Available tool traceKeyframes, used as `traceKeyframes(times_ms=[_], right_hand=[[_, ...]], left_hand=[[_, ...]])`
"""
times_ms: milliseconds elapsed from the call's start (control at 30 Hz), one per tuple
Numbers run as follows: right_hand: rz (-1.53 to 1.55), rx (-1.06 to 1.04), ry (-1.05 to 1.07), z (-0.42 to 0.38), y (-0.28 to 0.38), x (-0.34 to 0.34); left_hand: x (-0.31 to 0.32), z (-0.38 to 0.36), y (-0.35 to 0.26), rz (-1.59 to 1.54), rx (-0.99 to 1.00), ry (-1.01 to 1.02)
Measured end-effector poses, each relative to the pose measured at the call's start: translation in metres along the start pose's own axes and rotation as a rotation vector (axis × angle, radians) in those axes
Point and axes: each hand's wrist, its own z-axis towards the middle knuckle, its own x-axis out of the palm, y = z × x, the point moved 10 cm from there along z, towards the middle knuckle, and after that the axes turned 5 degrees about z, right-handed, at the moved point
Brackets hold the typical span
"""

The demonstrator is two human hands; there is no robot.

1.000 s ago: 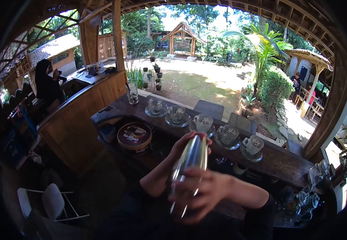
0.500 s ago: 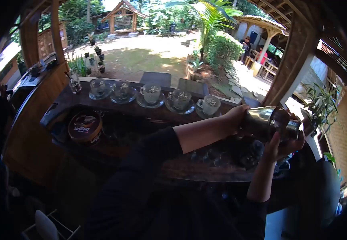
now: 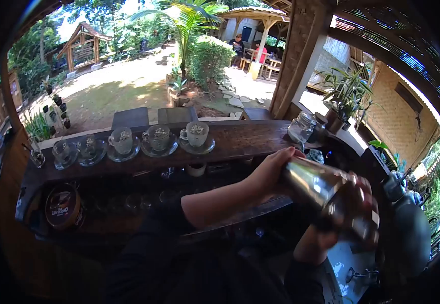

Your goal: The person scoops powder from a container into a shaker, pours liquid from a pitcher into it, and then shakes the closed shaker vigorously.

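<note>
A shiny metal cocktail shaker (image 3: pixel 314 185) lies tilted in the air between my hands, its far end lower and to the right. My left hand (image 3: pixel 277 164) is closed around the upper left end. Around the lower right end wrap the fingers of my right hand (image 3: pixel 359 197), blurred by motion. Beyond my left forearm, several glass cups stand on glass saucers along the raised counter ledge; the rightmost glass cup (image 3: pixel 197 134) has whitish contents. A glass jar (image 3: pixel 301 126) is on the ledge just behind the shaker.
The dark wooden counter (image 3: pixel 245 139) curves across in front of me. A round chocolate tub (image 3: pixel 62 206) sits on the lower shelf at left, with a drinking glass (image 3: pixel 36 156) above. Potted plants (image 3: pixel 349 96) and a wooden post (image 3: pixel 298 55) stand at right. Two people (image 3: pixel 237 48) are outside.
My view has turned right, bringing the jar into sight. The shaker has moved lower and closer to me, tilting more steeply down to the right, with both hands still around it.
</note>
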Motion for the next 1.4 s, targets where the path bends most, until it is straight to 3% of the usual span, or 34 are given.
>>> traceKeyframes(times_ms=[67, 100, 133, 167, 200, 267, 367, 433, 467, 567, 600, 633, 667, 700, 733, 800, 833, 900, 933, 967, 1000, 1067, 1133, 1200, 1233, 1267, 1333, 1367, 1400], right_hand=[[-0.042, -0.123, 0.151, -0.006, 0.039, 0.012], [-0.089, -0.120, 0.182, -0.006, 0.042, 0.014], [-0.358, -0.073, 0.160, -0.008, 0.029, 0.010], [-0.484, -0.031, 0.117, -0.013, 0.004, -0.004], [-0.611, 0.017, 0.080, -0.019, -0.021, -0.017], [-0.725, 0.105, -0.003, -0.027, -0.051, -0.036], [-0.364, -0.202, -0.050, -0.034, 0.033, -0.013], [-0.290, -0.421, -0.149, -0.051, 0.068, -0.015], [-0.300, -0.365, -0.097, -0.047, 0.061, -0.006], [-0.712, -0.128, -0.005, -0.021, -0.024, 0.000], [-0.743, -0.013, -0.067, -0.026, -0.033, -0.012], [-0.772, 0.104, -0.125, -0.032, -0.043, -0.023], [-0.699, 0.033, -0.023, -0.031, -0.022, -0.019], [-0.617, -0.031, 0.083, -0.032, 0.000, -0.015], [-0.405, -0.055, 0.049, -0.034, 0.015, -0.009], [0.027, -0.124, 0.005, -0.037, 0.044, 0.003], [-0.313, 0.034, 0.042, -0.034, 0.030, 0.006], [-0.414, 0.265, -0.031, -0.039, -0.028, -0.012], [-0.496, 0.124, -0.045, -0.030, -0.049, -0.003], [-0.477, 0.353, -0.050, -0.042, -0.078, -0.015], [-0.475, 0.339, -0.048, -0.038, -0.068, -0.015], [-0.375, 0.110, 0.081, -0.025, -0.019, 0.010], [-0.308, 0.054, 0.151, -0.022, 0.011, 0.034], [-0.322, 0.057, 0.181, -0.025, 0.011, 0.042], [-0.372, 0.033, 0.181, -0.026, 0.002, 0.039], [-0.499, -0.047, 0.156, -0.033, -0.033, 0.028], [-0.319, 0.390, -0.145, -0.060, -0.104, -0.011], [-0.327, 0.221, -0.117, -0.056, -0.087, -0.009], [-0.347, 0.067, 0.043, -0.040, -0.055, 0.009]], left_hand=[[0.038, -0.021, -0.033, 0.212, 0.248, 0.169], [0.032, -0.012, -0.032, 0.217, 0.207, 0.125], [0.024, 0.002, -0.033, 0.223, 0.163, 0.077], [0.003, 0.036, -0.008, 0.003, 0.008, 0.065], [-0.015, 0.037, 0.003, -0.021, -0.212, -0.030], [-0.036, 0.032, 0.009, -0.044, -0.252, -0.140], [0.016, -0.007, -0.046, 0.417, 0.233, 0.156], [0.033, -0.019, -0.058, 0.548, 0.309, 0.164], [0.033, -0.014, -0.069, 0.618, 0.388, 0.125], [-0.028, 0.048, -0.031, 0.404, 0.030, -0.072], [-0.047, 0.053, -0.002, 0.184, -0.201, -0.156], [-0.029, 0.040, -0.014, 0.123, -0.145, -0.087], [-0.019, 0.023, -0.020, 0.196, -0.124, -0.146], [-0.004, 0.017, -0.036, 0.369, 0.101, -0.018], [0.012, 0.007, -0.046, 0.532, 0.314, 0.105], [0.039, -0.016, -0.041, 0.489, 0.253, 0.240], [0.049, -0.025, -0.070, 0.970, 0.869, 0.188], [-0.018, 0.031, -0.039, 0.629, 0.338, -0.023], [-0.044, 0.033, 0.020, 0.074, -0.317, -0.154], [-0.067, 0.040, 0.028, 0.066, -0.293, -0.224], [-0.063, 0.036, 0.026, 0.069, -0.281, -0.215], [-0.039, 0.022, 0.004, 0.077, -0.113, -0.098], [0.010, -0.006, -0.047, 0.476, 0.290, 0.151], [-0.002, 0.008, -0.047, 0.472, 0.228, 0.080], [-0.028, 0.034, -0.015, 0.129, -0.049, -0.005], [-0.051, 0.055, 0.008, -0.018, -0.197, 0.031], [-0.093, 0.043, 0.018, 0.076, -0.330, -0.321], [-0.086, 0.039, 0.011, 0.082, -0.284, -0.284], [-0.070, 0.029, 0.001, 0.093, -0.229, -0.242]])
